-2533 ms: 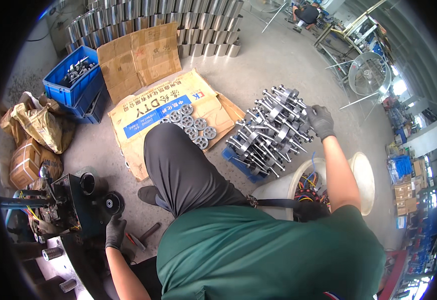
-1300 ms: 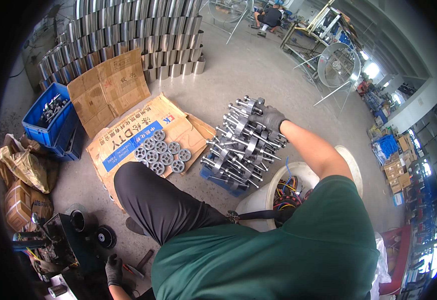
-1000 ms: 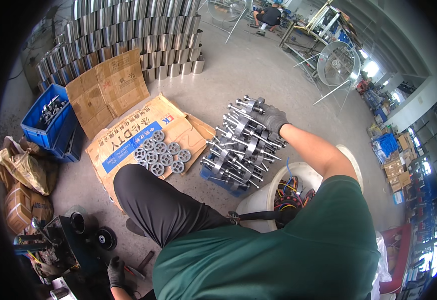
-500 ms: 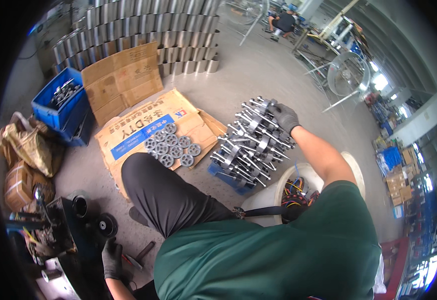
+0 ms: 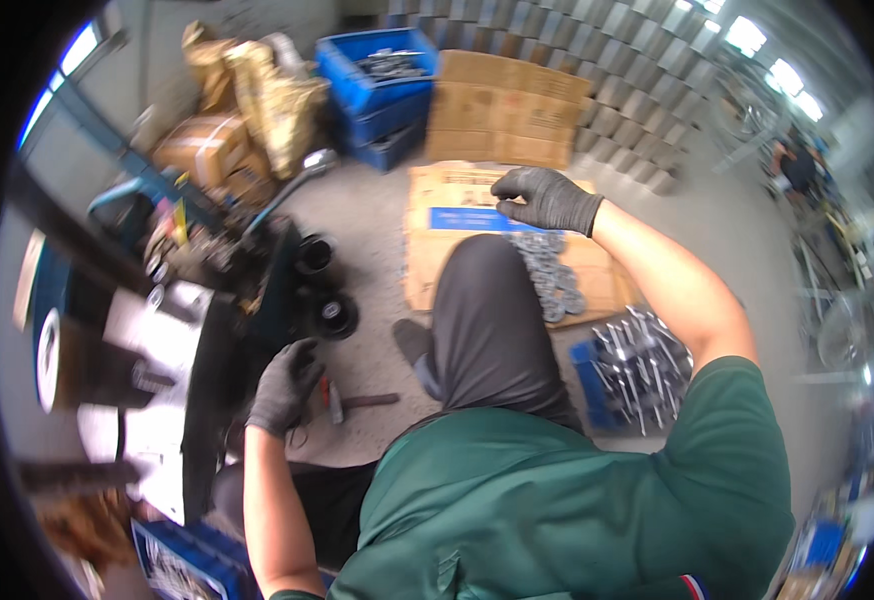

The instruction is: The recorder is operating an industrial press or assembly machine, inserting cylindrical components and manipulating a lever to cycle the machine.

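Note:
My right hand [image 5: 549, 200], in a dark grey glove, is held above the flat cardboard sheet [image 5: 427, 262]. Its fingers point left, slightly bent, with a gap to the thumb; nothing shows between them. Beneath and just right of that hand lie several grey spoked metal wheels [image 5: 555, 278], smeared by motion. My left hand [image 5: 285, 388], gloved alike, hangs beside the edge of a metal machine table [image 5: 162, 400]. Its fingers are loosely curled and apart, with no object visible in them. Close to it on the floor are a red-handled tool [image 5: 331, 400] and a hammer [image 5: 369, 400].
A blue crate [image 5: 585, 385] with a pile of metal shafts [image 5: 645, 368] stands right of my knee. Stacked blue bins [image 5: 382, 95], sacks [image 5: 275, 105] and a carton [image 5: 202, 150] are behind. Rows of metal tubes [image 5: 627, 75] line the back. Black round parts [image 5: 335, 315] sit by the machine.
My view has turned to the left. My right hand has left the pile of shafts and moved left over the cardboard. My left hand has risen beside the machine table.

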Demonstrator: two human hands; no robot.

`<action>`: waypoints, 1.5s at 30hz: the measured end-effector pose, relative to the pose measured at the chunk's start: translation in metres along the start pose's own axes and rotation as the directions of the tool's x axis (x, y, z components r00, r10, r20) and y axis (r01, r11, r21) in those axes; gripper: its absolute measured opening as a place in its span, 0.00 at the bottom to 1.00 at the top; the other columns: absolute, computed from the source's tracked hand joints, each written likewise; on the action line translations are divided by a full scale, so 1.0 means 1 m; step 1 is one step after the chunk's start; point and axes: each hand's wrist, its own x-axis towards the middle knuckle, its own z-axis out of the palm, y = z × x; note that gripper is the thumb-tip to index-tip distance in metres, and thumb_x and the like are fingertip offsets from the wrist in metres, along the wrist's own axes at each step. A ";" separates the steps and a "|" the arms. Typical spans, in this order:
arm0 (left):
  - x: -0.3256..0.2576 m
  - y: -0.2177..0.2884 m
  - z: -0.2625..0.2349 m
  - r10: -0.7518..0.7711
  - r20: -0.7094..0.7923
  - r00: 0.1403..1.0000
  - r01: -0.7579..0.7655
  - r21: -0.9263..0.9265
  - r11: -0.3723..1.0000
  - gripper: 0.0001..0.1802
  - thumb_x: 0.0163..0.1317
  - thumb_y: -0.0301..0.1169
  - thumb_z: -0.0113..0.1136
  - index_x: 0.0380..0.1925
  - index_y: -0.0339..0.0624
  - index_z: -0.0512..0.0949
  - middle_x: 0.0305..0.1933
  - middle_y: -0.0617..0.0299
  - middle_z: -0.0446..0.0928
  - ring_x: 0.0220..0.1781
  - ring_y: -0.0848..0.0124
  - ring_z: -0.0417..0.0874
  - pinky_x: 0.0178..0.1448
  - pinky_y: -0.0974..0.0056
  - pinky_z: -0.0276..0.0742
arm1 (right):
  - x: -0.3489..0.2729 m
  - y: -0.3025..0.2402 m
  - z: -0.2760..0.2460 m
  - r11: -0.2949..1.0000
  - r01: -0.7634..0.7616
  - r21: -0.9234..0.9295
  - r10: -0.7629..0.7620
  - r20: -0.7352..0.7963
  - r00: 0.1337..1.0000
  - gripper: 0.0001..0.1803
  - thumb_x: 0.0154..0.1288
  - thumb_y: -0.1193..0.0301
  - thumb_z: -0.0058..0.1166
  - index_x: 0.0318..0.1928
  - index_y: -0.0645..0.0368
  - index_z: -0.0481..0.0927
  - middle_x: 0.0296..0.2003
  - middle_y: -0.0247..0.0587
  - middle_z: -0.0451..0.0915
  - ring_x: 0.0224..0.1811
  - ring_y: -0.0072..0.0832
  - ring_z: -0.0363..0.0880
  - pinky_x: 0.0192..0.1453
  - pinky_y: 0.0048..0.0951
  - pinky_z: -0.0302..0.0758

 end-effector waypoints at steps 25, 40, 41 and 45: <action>-0.312 -0.017 -0.064 -0.251 -0.968 -0.006 -0.197 -0.245 0.949 0.15 0.76 0.26 0.66 0.60 0.36 0.82 0.54 0.58 0.87 0.56 0.71 0.86 0.64 0.65 0.82 | 0.285 -0.285 0.279 0.897 0.203 0.393 -0.441 0.754 0.487 0.17 0.72 0.65 0.64 0.52 0.66 0.86 0.42 0.43 0.87 0.44 0.27 0.83 0.52 0.35 0.81; -0.439 -0.098 0.399 -0.982 -0.076 -0.172 0.611 -0.790 -0.046 0.28 0.69 0.47 0.64 0.61 0.39 0.84 0.62 0.37 0.85 0.65 0.44 0.85 0.70 0.49 0.79 | 0.283 -0.195 0.271 0.917 -0.173 0.359 -0.237 0.841 0.486 0.25 0.77 0.55 0.61 0.65 0.55 0.81 0.39 0.37 0.86 0.31 0.25 0.85 0.34 0.28 0.81; -0.432 -0.095 0.413 -0.983 -0.039 -0.181 0.652 -0.753 -0.090 0.29 0.68 0.47 0.64 0.62 0.40 0.83 0.63 0.38 0.84 0.66 0.44 0.85 0.72 0.48 0.79 | 0.286 -0.189 0.273 0.905 -0.192 0.380 -0.259 0.849 0.460 0.25 0.77 0.55 0.61 0.65 0.55 0.81 0.39 0.37 0.86 0.31 0.25 0.84 0.34 0.27 0.81; -0.430 -0.092 0.433 -0.971 0.005 -0.238 0.714 -0.677 -0.178 0.30 0.67 0.48 0.63 0.63 0.41 0.84 0.66 0.38 0.82 0.70 0.45 0.83 0.75 0.49 0.76 | 0.296 -0.177 0.277 0.900 -0.234 0.367 -0.235 0.862 0.449 0.25 0.76 0.56 0.62 0.66 0.55 0.81 0.39 0.37 0.86 0.30 0.24 0.82 0.33 0.26 0.78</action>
